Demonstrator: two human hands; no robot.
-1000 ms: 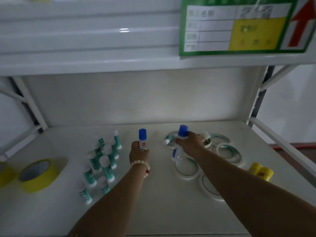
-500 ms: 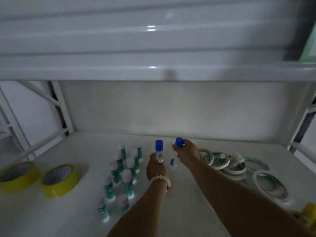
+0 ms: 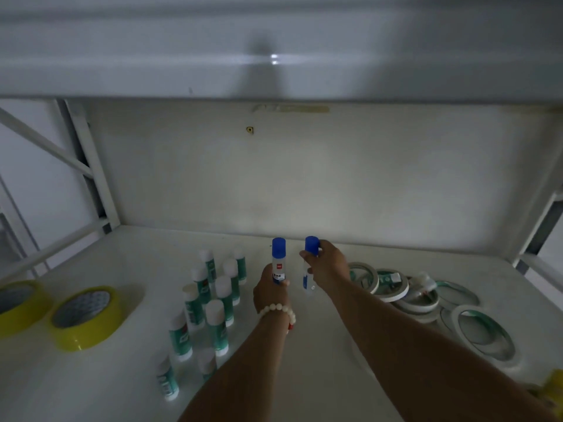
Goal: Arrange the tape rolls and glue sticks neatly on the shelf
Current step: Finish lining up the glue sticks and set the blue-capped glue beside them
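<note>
Blue-capped glue [image 3: 279, 249] is standing upright on the shelf [image 3: 137, 269], the left hand [image 3: 270, 292] gripping its body. The right hand [image 3: 328, 269] is pinching a second glue [image 3: 311, 245] just beside it. Placing seems underway; next, both need setting down beside the green sticks [image 3: 217, 295], away from the tape rolls [image 3: 393, 289].

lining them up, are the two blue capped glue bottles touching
Apart. The head view shows a strip of white shelf between the left bottle, in the left hand, and the right bottle, in the right hand.
</note>
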